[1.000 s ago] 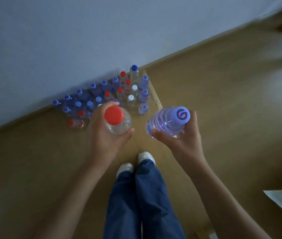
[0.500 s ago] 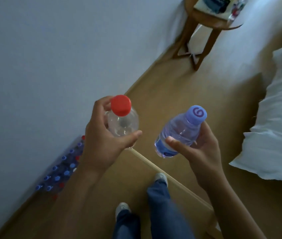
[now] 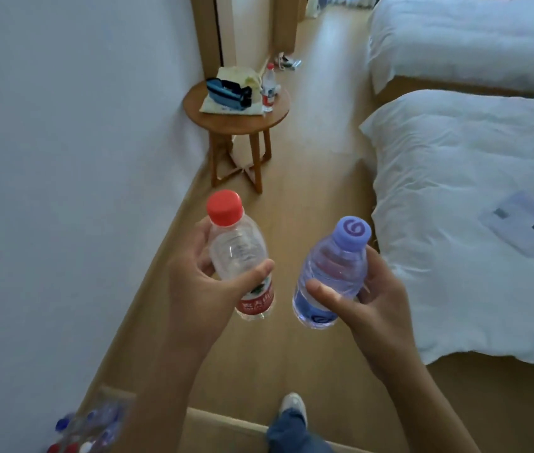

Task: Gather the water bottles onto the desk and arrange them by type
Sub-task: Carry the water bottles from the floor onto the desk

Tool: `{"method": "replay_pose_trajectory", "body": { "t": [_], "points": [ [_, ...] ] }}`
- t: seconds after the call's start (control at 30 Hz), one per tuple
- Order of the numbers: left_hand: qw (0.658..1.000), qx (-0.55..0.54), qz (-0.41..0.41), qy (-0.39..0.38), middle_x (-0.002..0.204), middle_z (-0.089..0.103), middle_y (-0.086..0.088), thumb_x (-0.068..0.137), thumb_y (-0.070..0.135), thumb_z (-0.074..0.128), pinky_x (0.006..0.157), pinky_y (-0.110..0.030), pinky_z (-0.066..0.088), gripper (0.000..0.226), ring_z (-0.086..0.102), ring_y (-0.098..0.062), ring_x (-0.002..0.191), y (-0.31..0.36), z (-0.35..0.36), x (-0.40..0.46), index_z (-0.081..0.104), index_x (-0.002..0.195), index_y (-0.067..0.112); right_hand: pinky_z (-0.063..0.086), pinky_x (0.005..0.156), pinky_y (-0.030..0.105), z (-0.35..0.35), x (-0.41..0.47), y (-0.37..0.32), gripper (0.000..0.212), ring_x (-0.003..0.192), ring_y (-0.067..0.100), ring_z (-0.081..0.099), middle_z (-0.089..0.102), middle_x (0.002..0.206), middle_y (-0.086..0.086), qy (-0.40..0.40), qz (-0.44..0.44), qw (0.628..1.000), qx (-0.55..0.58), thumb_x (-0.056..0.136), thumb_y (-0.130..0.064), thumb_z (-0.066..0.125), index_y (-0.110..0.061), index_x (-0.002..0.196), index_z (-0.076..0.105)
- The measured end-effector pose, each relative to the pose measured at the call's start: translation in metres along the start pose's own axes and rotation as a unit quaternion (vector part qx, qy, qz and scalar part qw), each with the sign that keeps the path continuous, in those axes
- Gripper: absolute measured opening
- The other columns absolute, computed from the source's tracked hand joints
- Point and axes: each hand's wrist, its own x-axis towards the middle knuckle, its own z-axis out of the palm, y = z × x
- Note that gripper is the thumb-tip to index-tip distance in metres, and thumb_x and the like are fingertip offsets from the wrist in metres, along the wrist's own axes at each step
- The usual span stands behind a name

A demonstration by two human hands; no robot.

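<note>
Left grip: the left hand (image 3: pixel 203 282) is wrapping thumb and fingers round the red-capped bottle (image 3: pixel 239 256) at centre frame, thumb lying across the front just above the red label, fingers behind; the hold is full and closed on the bottle.
Right grip: the right hand (image 3: pixel 363 299) is cradling the purple-capped bottle (image 3: pixel 331 273) just right of centre, thumb pressing across the lower body, fingers curling round the far side.
Why held so: both bottles are tilting cap-up and cap-away, one of each kind per hand, which is probably letting the person carry two types at once and keep them apart for sorting.
Floor stock: a cluster of bottles (image 3: pixel 86 429) is lying at the lower left against the wall, so the gathering appears to be far from done.
Further out: a third bottle (image 3: pixel 268 88) is standing upright on the round side worktop (image 3: pixel 278 116) in the upper middle, beside a blue pouch (image 3: pixel 228 93) on a cloth bag.
Beds: two white beds (image 3: pixel 471 191) are filling the right side.
Hidden or unclear: the desk is not showing anywhere; the floor cluster is blurring and being cut by the frame edge and the left forearm, so its count cannot be told; fingertips behind both bottles are out of sight.
</note>
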Motion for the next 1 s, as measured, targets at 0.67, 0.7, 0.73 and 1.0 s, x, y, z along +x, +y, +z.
{"method": "replay_pose_trajectory", "body": {
  "t": [0.67,0.7,0.73,1.0],
  "points": [
    [0.996,-0.006,0.02,-0.082,0.101,0.061,0.044,0.056,0.053,0.078,0.068,-0.002,0.047,0.063,0.06,0.019,0.096,-0.038,0.23,0.412,0.054,0.113,0.044,0.051,0.071,0.009,-0.115,0.422,0.047,0.056,0.092,0.003,0.07,0.071,0.098,-0.019,0.173,0.008,0.985,-0.013,0.063,-0.032,0.086,-0.022,0.113,0.063],
    [0.996,-0.001,0.025,-0.081,0.101,0.06,0.046,0.055,0.055,0.078,0.069,-0.002,0.047,0.067,0.059,0.02,0.096,-0.038,0.236,0.434,0.054,0.117,0.043,0.051,0.072,0.009,-0.117,0.444,0.045,0.056,0.092,0.004,0.07,0.072,0.099,-0.018,0.172,0.006,0.985,-0.011,0.064,-0.03,0.089,-0.023,0.113,0.063],
    [0.996,0.006,0.032,-0.08,0.102,0.059,0.047,0.055,0.056,0.078,0.07,-0.002,0.047,0.071,0.058,0.021,0.096,-0.039,0.243,0.456,0.054,0.121,0.041,0.051,0.072,0.009,-0.119,0.466,0.044,0.057,0.092,0.004,0.07,0.072,0.1,-0.016,0.174,0.003,0.985,-0.009,0.064,-0.029,0.09,-0.023,0.113,0.063],
    [0.996,0.011,0.017,-0.09,0.11,0.064,0.035,0.056,0.053,0.081,0.081,-0.009,0.052,0.078,0.062,0.011,0.102,-0.056,0.33,0.624,0.058,0.128,0.03,0.053,0.079,0.014,-0.16,0.646,0.066,0.063,0.096,0.009,0.07,0.073,0.105,-0.006,0.177,0.014,0.984,-0.023,0.063,-0.033,0.085,-0.016,0.12,0.063]
  ]
}}
